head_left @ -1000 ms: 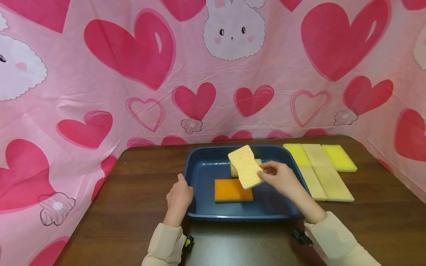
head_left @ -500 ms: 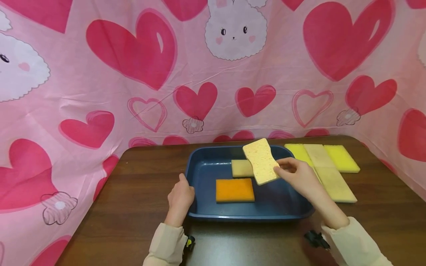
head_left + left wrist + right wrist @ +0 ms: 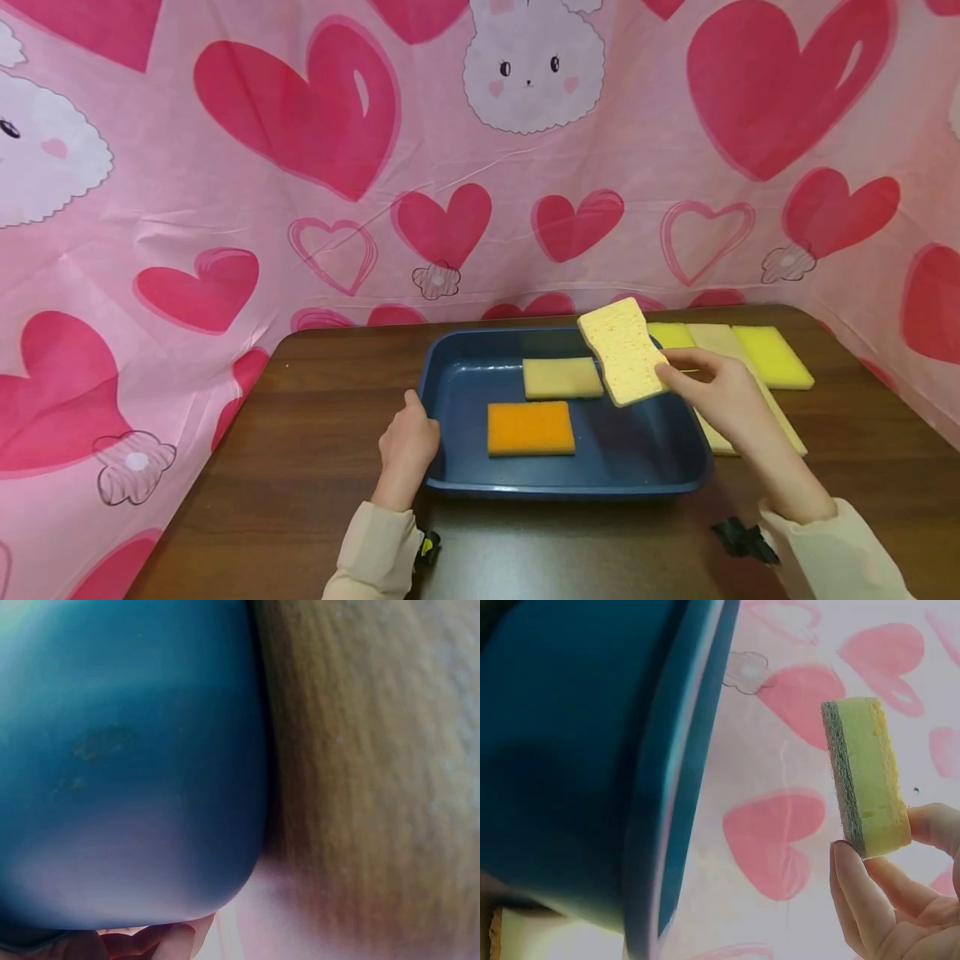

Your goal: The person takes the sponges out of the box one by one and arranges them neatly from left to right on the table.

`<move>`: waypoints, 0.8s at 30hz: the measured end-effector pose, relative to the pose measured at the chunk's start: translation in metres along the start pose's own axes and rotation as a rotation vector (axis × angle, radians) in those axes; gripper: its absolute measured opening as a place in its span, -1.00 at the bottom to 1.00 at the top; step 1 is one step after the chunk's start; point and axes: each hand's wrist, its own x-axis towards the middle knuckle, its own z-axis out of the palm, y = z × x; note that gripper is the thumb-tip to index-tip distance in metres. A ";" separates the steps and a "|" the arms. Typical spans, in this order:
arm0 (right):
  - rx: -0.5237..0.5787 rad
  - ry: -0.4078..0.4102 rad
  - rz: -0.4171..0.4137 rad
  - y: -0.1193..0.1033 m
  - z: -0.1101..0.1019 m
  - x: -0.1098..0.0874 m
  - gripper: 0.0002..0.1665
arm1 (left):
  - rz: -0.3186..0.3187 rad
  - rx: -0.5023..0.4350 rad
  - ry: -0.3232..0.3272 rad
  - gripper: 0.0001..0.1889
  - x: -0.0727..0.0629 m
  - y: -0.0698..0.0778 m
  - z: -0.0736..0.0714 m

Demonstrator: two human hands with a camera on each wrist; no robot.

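Note:
My right hand (image 3: 716, 396) pinches a pale yellow wavy-sided sponge (image 3: 621, 350) by its lower right edge, holding it up over the right part of the blue tray (image 3: 461, 400). In the right wrist view the sponge (image 3: 870, 776) shows a dark scouring layer on one face, with thumb and fingertips on opposite faces. My left hand (image 3: 407, 450) grips the tray's left side; in the left wrist view, its fingers (image 3: 176, 941) show at the tray's edge. Inside the tray lie an orange sponge (image 3: 530, 428) in front and a beige sponge (image 3: 561, 378) behind it.
Right of the tray, several yellow and beige sponges lie side by side on the brown wooden table (image 3: 330, 392), partly hidden by my right hand; a bright yellow sponge (image 3: 772, 357) is outermost. A pink heart-patterned cloth (image 3: 450, 150) hangs behind the table.
My right hand has carried the wavy sponge rightward and slightly up, uncovering the beige sponge in the tray. My left hand has stayed at the tray's left side.

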 end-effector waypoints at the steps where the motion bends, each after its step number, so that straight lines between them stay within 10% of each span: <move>1: -0.003 0.003 0.000 0.001 -0.002 0.000 -0.35 | 0.000 0.001 0.002 -0.52 0.000 0.000 0.000; 24: 0.068 0.050 0.041 0.029 -0.031 -0.009 -0.38 | 0.003 -0.011 0.005 -0.47 -0.002 0.000 0.000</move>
